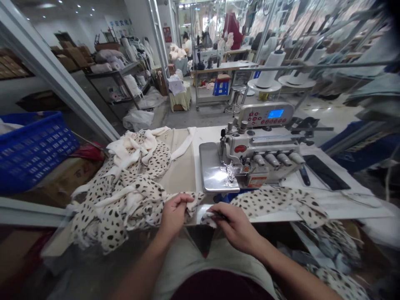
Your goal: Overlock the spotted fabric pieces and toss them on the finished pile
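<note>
Cream fabric with dark spots (195,204) is pinched in my left hand (175,212), at the table's front edge. It runs leftward into a large heap of the same spotted cloth (140,187) with plain cream strips. Close by on the right, my right hand (236,225) is closed on a small end of spotted fabric (208,218). Something thin and dark shows at its fingers, too small to name. Just beyond both hands stands an overlock sewing machine (262,154) with a lit metal plate (215,168). To its front right lies another spotted piece (268,202).
A dark phone-like slab (326,171) and a dark-handled tool (304,175) lie right of the machine. White thread cones (271,68) stand behind it. A blue basket (34,150) is at the left; more spotted cloth (337,279) sits low at the right.
</note>
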The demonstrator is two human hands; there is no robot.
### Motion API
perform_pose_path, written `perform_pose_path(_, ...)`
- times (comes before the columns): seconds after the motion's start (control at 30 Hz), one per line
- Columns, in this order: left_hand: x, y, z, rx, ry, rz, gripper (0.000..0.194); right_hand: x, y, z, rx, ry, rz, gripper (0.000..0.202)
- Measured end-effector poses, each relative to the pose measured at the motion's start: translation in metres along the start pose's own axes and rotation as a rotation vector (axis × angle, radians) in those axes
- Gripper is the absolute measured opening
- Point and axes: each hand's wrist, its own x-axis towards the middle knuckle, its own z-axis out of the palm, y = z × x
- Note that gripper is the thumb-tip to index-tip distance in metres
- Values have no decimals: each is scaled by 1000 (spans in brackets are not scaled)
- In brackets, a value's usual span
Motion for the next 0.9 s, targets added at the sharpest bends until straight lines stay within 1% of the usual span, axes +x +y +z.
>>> perform_pose_path(0.07,-2,2,-2,-37,-38,-46,26,4,-2,3,6,0,3,17)
perform_pose_path(0.13,-3,5,-1,-94,-69,-83,42,7,-3,5,5,5,20,14)
perform_pose_path(0.2,-2,9,0,-153,-57,-84,51,10,-5,6,6,2,29,12)
perform_pose_path(0.23,-2,11,1,-173,-41,-76,50,11,-7,7,8,1,28,11)
perform_pose_path(0.3,-3,15,2,-179,-19,-58,39,15,-11,9,16,-7,14,10)
perform_pose_path(0.37,-5,19,2,-161,-31,-50,29,20,-15,10,41,-17,-11,10)
perform_pose_path(0.47,-8,23,3,-149,-64,-40,24,26,-21,13,81,-11,-43,10)
perform_pose_path(0.57,-8,22,6,-191,-19,-41,21,29,-21,19,106,54,-35,12)
perform_pose_path(0.63,-8,20,8,-220,27,-34,21,30,-19,23,113,105,-4,12)
perform_pose_path(0.67,-8,19,8,-230,27,-28,23,31,-17,25,115,131,13,12)
perform_pose_path(0.8,-11,20,6,-234,-88,-58,37,32,-14,28,114,198,74,12)
perform_pose_path(0.9,-13,22,5,-216,-119,-55,35,33,-16,27,85,208,94,12)
